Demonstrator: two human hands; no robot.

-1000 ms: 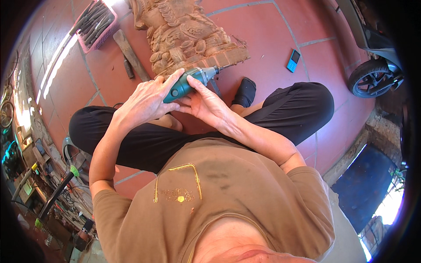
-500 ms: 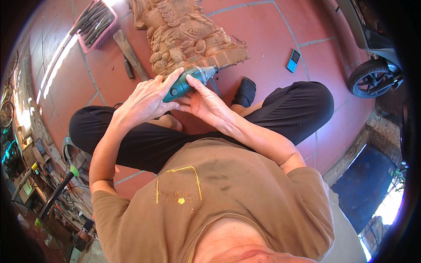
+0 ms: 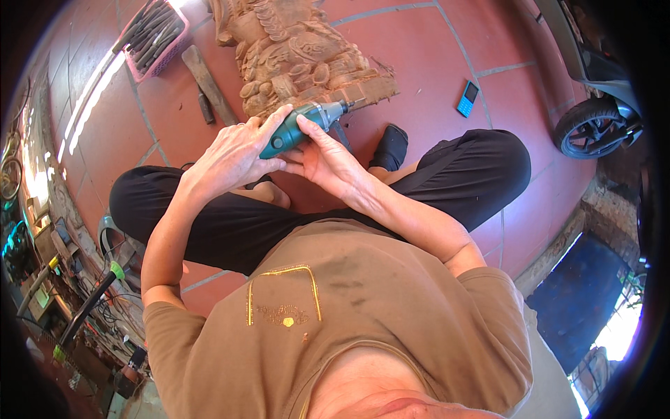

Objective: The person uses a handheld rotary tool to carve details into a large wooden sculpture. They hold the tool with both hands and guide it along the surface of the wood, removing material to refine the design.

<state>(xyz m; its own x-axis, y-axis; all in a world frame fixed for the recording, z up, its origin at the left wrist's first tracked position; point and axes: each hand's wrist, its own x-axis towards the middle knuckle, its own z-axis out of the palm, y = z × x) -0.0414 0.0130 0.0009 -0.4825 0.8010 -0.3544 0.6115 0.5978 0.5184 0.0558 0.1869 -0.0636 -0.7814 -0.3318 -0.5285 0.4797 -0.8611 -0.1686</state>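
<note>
- And there it was, front and centre: the reddish-brown carved wooden sculpture [image 3: 300, 63], thick with relief, lying on red floor tiles [image 3: 433, 56]!
- Just on the wearer's side of the sculpture sat the green-and-grey rounded power tool [image 3: 283, 136], its slim metal tip overlapping the sculpture's base in view; whether they touched, I couldn't tell.
- Left hand [image 3: 227, 153]: wrapped over the tool's rear end, fingers on top, thumb underneath.
- Right hand [image 3: 328, 160]: thumb pressed on the tool's body, fingers tucked below, pinching it from the other side.
- Left of the sculpture, a pink plastic basket [image 3: 158, 68] bristled with dark, slender rods [image 3: 150, 35]; nearer the sculpture lay a flat brown wooden bar [image 3: 208, 84].
- Right of the sculpture, a small blue keypad phone [image 3: 467, 98], its markings too tiny to read!
- Lettering watch: nearer the wearer than the sculpture, the brown cotton T-shirt [image 3: 391, 279] flashed a gold studded chest design [image 3: 285, 314], its fine detail illegible.
</note>
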